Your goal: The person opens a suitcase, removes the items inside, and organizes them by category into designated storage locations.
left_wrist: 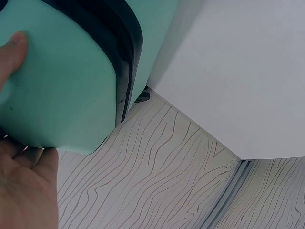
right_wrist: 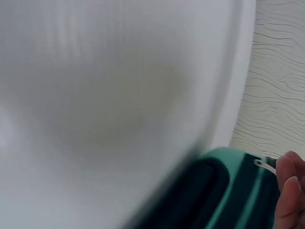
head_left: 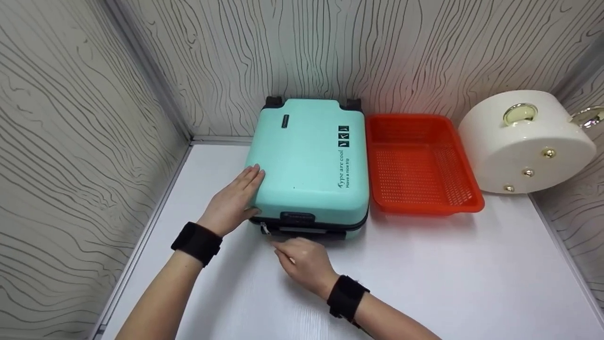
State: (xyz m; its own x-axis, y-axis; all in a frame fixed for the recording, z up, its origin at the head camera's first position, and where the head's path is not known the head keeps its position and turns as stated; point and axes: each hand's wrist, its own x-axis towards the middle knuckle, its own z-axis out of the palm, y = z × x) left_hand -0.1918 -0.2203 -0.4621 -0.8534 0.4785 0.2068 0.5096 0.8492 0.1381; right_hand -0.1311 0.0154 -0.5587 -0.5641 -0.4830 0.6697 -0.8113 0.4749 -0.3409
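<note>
A mint-green hard-shell suitcase (head_left: 306, 156) lies flat on the white table, its black-trimmed seam facing me. My left hand (head_left: 231, 200) rests on the near left corner of its lid, fingers extended over the top edge and thumb lower at the front. In the left wrist view, that thumb (left_wrist: 16, 50) and the fingertips touch the green shell (left_wrist: 62, 81). Just in front of the same corner, my right hand (head_left: 304, 262) pinches the silver zipper pull (right_wrist: 264, 166) between thumb and forefinger. The zipper pull (head_left: 265, 229) stands out from the seam.
Against the suitcase's right side stands a red perforated plastic basket (head_left: 427, 208). Farther right is a round cream case (head_left: 500, 160) with gold studs and a handle. Wood-grain patterned panels (head_left: 330, 47) wall in the back and sides of the white table (head_left: 424, 274).
</note>
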